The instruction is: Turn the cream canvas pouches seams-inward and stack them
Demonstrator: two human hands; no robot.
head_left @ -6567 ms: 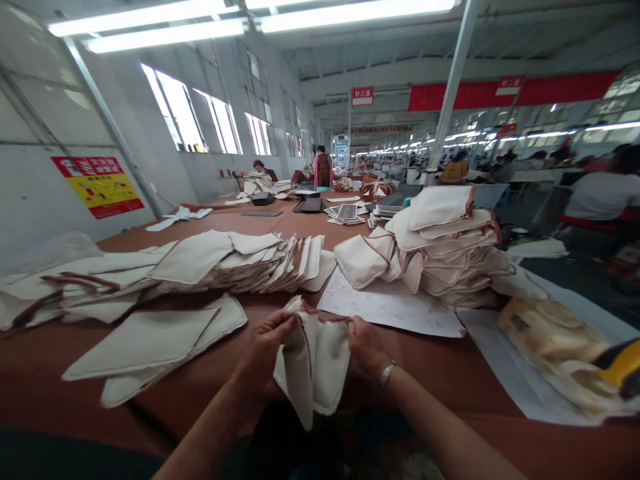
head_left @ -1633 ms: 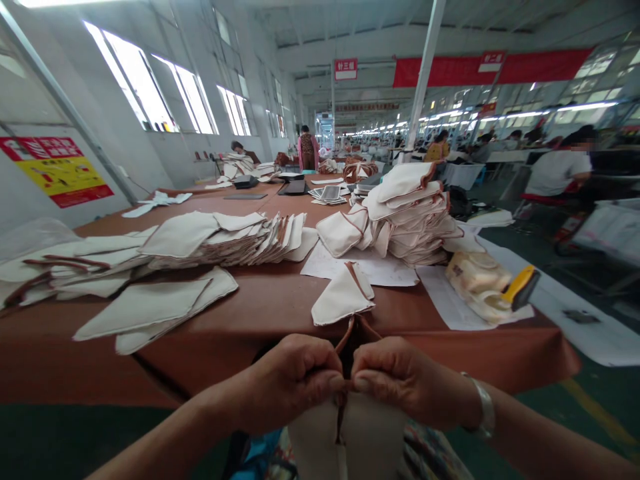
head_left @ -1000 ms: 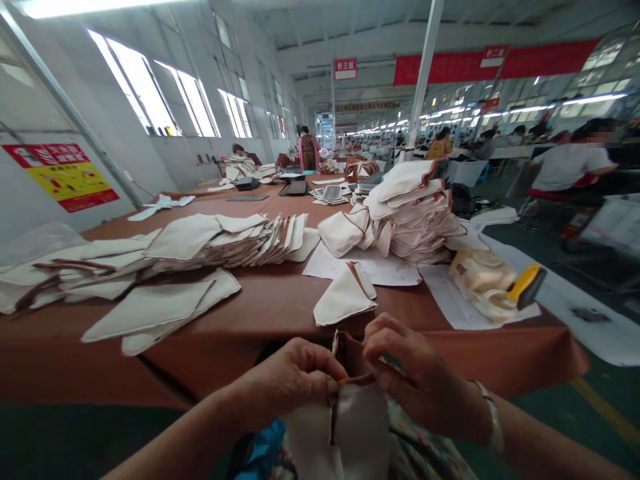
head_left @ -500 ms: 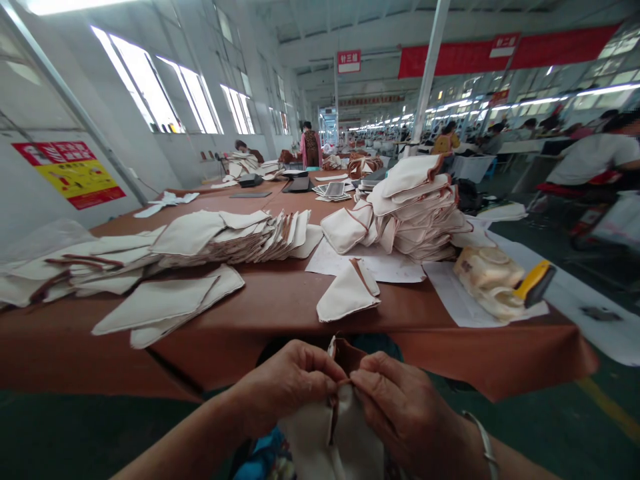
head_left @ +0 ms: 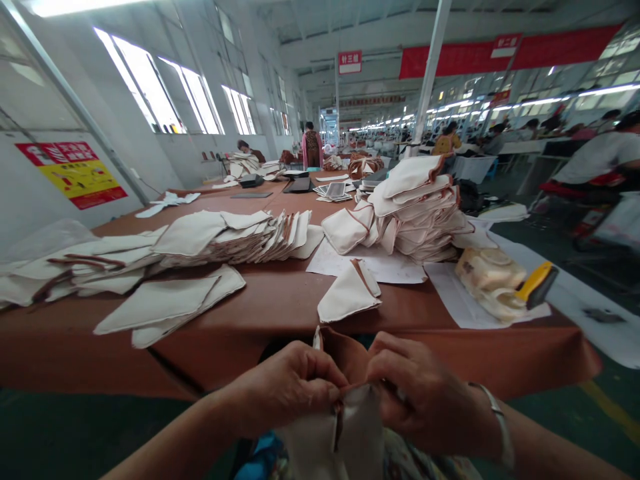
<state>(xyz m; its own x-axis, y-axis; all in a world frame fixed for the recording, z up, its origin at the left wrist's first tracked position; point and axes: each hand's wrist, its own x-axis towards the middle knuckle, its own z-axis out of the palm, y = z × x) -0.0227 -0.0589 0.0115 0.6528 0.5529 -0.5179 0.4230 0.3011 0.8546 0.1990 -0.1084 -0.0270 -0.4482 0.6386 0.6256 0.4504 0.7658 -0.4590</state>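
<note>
A cream canvas piece (head_left: 356, 430) with brown binding hangs in front of me at the table's near edge, a brown fold (head_left: 344, 357) rising from its top. My left hand (head_left: 285, 390) pinches the bound edge between thumb and fingers. My right hand (head_left: 420, 393) grips the same edge from the other side, and the two hands nearly touch. A folded canvas triangle (head_left: 349, 291) lies on the brown-covered table (head_left: 280, 293) just beyond them. The lower part of the piece is cut off by the picture's bottom edge.
Stacked canvas pieces (head_left: 235, 240) and a taller pile (head_left: 405, 213) stand on the table, with paper sheets (head_left: 367, 267) under them. A yellow-handled tool (head_left: 537, 283) lies by a bag of cream pieces (head_left: 487, 283). A seated co-worker (head_left: 597, 160) is at right.
My right hand has shifted up and outward along the bound edge. The brown fold now stands taller and shows more between my hands. The view has barely moved.
</note>
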